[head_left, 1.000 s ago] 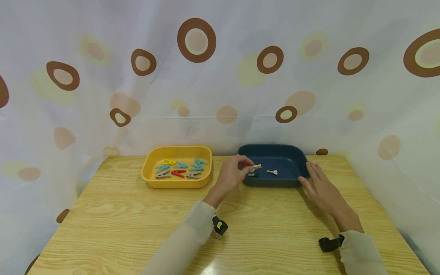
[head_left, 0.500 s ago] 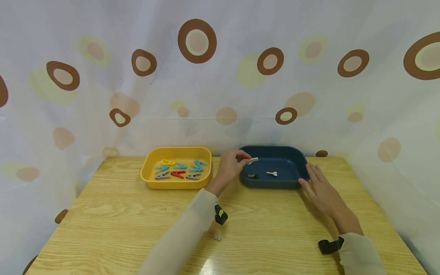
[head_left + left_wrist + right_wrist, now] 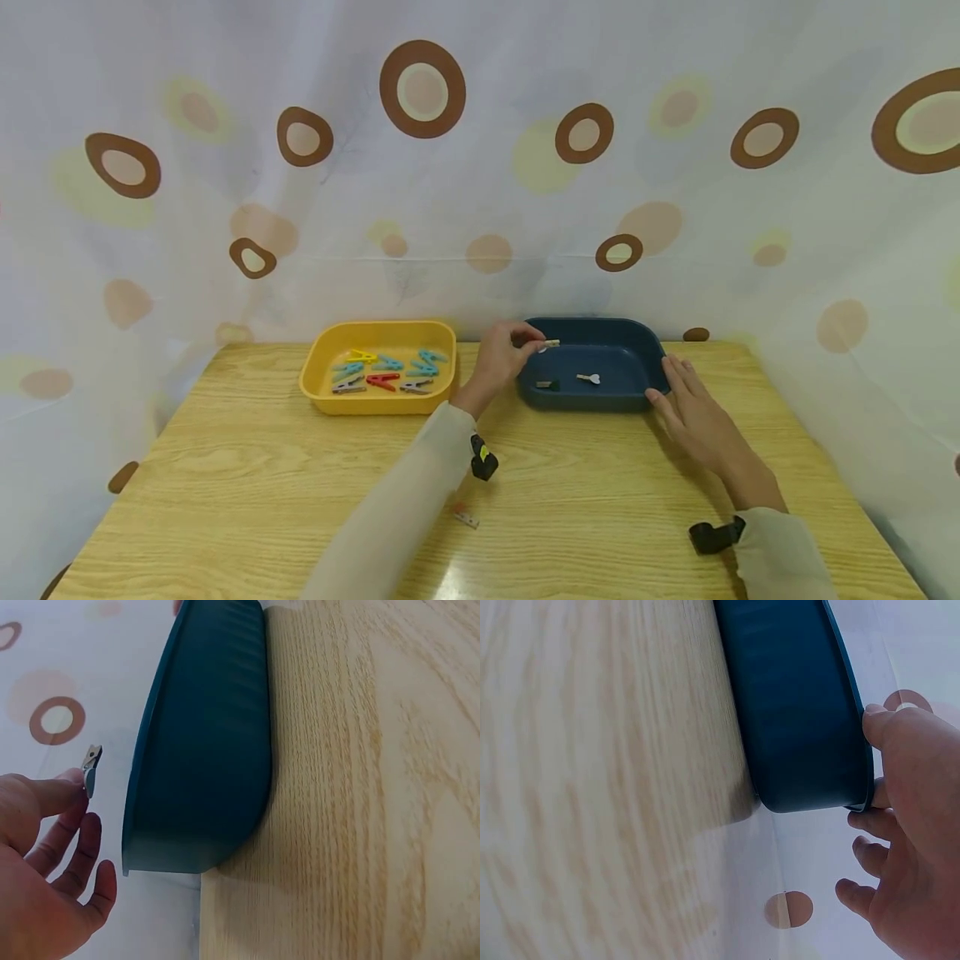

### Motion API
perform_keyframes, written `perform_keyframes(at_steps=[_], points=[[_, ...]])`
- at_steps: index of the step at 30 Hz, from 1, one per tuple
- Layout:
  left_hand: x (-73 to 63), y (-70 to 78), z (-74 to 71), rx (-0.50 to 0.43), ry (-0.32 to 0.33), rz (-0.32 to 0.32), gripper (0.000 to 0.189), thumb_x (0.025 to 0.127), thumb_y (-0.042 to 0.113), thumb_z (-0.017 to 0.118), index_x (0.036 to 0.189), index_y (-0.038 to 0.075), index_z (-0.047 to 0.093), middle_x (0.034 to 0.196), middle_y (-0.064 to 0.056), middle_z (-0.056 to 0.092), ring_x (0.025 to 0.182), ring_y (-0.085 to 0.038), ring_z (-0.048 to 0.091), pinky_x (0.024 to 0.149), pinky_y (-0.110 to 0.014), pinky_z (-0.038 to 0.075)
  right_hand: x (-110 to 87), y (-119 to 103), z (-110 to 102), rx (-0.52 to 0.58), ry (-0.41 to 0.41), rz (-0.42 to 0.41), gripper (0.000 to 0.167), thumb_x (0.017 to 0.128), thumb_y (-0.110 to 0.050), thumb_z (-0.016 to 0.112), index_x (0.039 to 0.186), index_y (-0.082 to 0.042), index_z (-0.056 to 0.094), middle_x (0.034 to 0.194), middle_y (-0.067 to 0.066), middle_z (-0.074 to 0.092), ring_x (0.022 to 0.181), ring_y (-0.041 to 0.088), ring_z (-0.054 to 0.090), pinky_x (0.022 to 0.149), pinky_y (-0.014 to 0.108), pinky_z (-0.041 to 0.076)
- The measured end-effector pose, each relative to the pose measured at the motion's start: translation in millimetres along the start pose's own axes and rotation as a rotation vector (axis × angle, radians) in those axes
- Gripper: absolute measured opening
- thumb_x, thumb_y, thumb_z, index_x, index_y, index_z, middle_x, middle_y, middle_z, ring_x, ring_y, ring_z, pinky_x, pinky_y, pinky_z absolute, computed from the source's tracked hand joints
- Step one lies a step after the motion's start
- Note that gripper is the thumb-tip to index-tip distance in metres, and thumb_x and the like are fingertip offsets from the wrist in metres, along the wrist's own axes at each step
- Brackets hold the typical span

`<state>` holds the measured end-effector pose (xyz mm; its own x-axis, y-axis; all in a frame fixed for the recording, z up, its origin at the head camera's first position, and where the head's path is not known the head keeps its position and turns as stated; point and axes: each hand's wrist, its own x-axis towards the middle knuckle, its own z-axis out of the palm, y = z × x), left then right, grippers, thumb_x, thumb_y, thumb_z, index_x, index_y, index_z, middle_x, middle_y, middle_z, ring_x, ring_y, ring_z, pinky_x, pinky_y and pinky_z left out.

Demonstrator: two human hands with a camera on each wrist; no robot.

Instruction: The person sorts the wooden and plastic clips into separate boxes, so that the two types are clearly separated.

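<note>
My left hand (image 3: 499, 360) pinches a small wooden clothespin (image 3: 552, 343) with a pale ornament between thumb and fingertips, above the left end of the dark blue tray (image 3: 613, 402). Up close in the left wrist view, the clothespin (image 3: 91, 759) sticks up past the thumb. Inside the tray lie a clothespin with a white heart (image 3: 589, 378) and one with a dark ornament (image 3: 547, 385). My right hand (image 3: 701, 425) rests at the tray's front right corner, fingers fairly straight. In the right wrist view its thumb (image 3: 877, 724) touches the rim.
Left of the blue tray stands a yellow tray (image 3: 378, 405) with several plastic clips, light blue, grey, red and yellow. Another small clothespin (image 3: 466, 519) lies on the wooden table (image 3: 570, 508) near my left forearm. A patterned curtain (image 3: 480, 183) hangs behind.
My left hand has shifted slightly up and left, carrying the clothespin from the tray's front left toward its back left. The right hand stays at the tray's corner.
</note>
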<state>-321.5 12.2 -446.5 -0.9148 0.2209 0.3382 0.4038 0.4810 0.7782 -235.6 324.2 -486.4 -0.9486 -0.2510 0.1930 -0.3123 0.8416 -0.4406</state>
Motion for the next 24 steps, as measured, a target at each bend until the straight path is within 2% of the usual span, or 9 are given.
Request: perform_keyframes(at_steps=[5,14,24], points=[[5.7,-4.8,5.1,-0.019,0.001,-0.027,0.008,0.096,0.014,0.074,0.099,0.01,0.081,0.095,0.001,0.073,0.085,-0.012,0.065,0.076,-0.022,0.055,0.5,0,0,-0.003,-0.002,0.006,0.074,0.113,-0.043,0.036,0.163,0.003,0.007,0.169,0.025,0.005,0.156,0.04,-0.003,0.117,0.068,0.016],[11.2,-9.9,10.8,-0.027,0.016,-0.035,0.009,0.097,0.014,0.073,0.099,0.01,0.08,0.095,0.0,0.073,0.084,-0.013,0.064,0.075,-0.022,0.055,-0.5,1,1,-0.002,0.004,0.007,0.075,0.112,-0.043,0.037,0.163,0.003,0.007,0.169,0.025,0.005,0.156,0.04,-0.003,0.117,0.069,0.016],[12.9,-13.6,11.5,-0.01,0.01,-0.049,0.015,0.098,0.013,0.072,0.109,0.006,0.079,0.102,-0.002,0.074,0.092,-0.016,0.066,0.083,-0.026,0.056,-0.7,2,3,0.001,0.006,0.011,0.075,0.112,-0.044,0.037,0.164,0.001,0.005,0.17,0.023,0.003,0.157,0.038,-0.004,0.117,0.068,0.015]])
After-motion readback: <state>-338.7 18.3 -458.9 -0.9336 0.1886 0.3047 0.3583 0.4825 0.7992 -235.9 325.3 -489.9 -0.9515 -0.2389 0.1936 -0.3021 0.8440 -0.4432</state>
